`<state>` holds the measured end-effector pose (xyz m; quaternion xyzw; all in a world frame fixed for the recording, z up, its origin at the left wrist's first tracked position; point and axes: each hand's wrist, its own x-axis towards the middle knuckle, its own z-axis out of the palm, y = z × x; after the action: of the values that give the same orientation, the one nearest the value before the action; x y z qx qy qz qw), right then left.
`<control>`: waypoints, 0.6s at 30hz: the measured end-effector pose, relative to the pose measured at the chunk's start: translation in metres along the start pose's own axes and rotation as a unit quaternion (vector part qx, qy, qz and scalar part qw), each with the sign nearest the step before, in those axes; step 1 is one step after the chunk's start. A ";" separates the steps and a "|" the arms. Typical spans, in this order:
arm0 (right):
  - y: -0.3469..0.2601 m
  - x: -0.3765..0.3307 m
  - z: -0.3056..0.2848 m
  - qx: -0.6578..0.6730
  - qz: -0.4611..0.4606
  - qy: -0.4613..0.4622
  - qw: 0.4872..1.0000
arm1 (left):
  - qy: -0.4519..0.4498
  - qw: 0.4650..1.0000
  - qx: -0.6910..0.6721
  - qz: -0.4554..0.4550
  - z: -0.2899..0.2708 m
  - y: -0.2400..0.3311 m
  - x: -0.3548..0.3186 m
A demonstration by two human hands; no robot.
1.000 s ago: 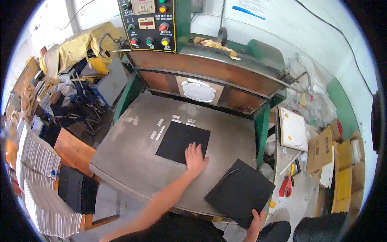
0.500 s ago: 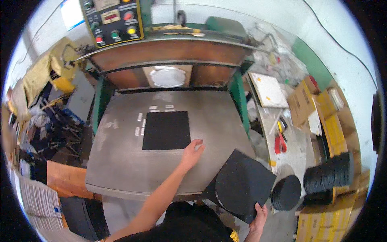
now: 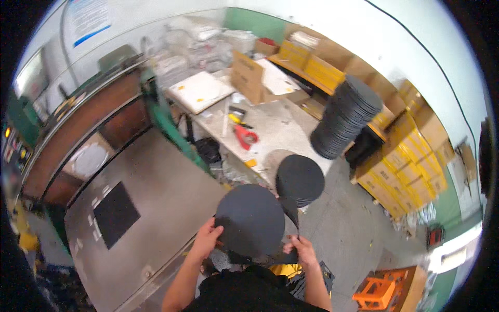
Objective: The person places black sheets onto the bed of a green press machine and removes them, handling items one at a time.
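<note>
In front of my body I hold a round black disc (image 3: 250, 221), flat side up. My left hand (image 3: 208, 238) is closed on its left edge, thumb on top. My right hand (image 3: 300, 250) pinches the black sheet offcut (image 3: 290, 209), which hangs partly behind the disc at its right side. Just beyond them, a short stack of black discs (image 3: 300, 178) stands on the corner of the work table (image 3: 275, 130). Off to the left, a black square sheet (image 3: 117, 214) lies on the press's metal bed (image 3: 161, 179), with small pale blocks along its edges.
A tall leaning stack of black discs (image 3: 345, 117) stands behind the short one. Red-handled scissors (image 3: 244, 137) and a white board (image 3: 201, 89) lie on the table. Yellow-taped cartons (image 3: 403, 161) are piled at the right. An orange stool (image 3: 375, 292) stands on the floor.
The view has swung right, toward the work table. My left hand has left the square sheet and taken the disc's edge. The disc has come out of the sheet that my right hand holds.
</note>
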<state>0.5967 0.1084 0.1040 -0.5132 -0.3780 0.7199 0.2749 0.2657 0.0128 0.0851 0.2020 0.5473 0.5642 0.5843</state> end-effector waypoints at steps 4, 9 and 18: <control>-0.004 -0.041 -0.165 -0.169 -0.047 0.180 0.968 | -0.040 0.998 -0.051 -0.002 0.058 0.006 0.078; -0.004 -0.095 -0.266 -0.351 -0.075 0.394 0.846 | -0.101 0.986 -0.130 -0.010 0.187 -0.006 0.180; 0.169 -0.088 -0.340 -0.534 0.198 0.518 0.639 | -0.003 0.980 -0.152 -0.125 0.275 -0.100 0.274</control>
<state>0.9459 0.0337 -0.0532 -0.9219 -0.3820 0.0464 -0.0450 0.4836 0.3309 -0.0254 0.0426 0.4741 0.5627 0.6758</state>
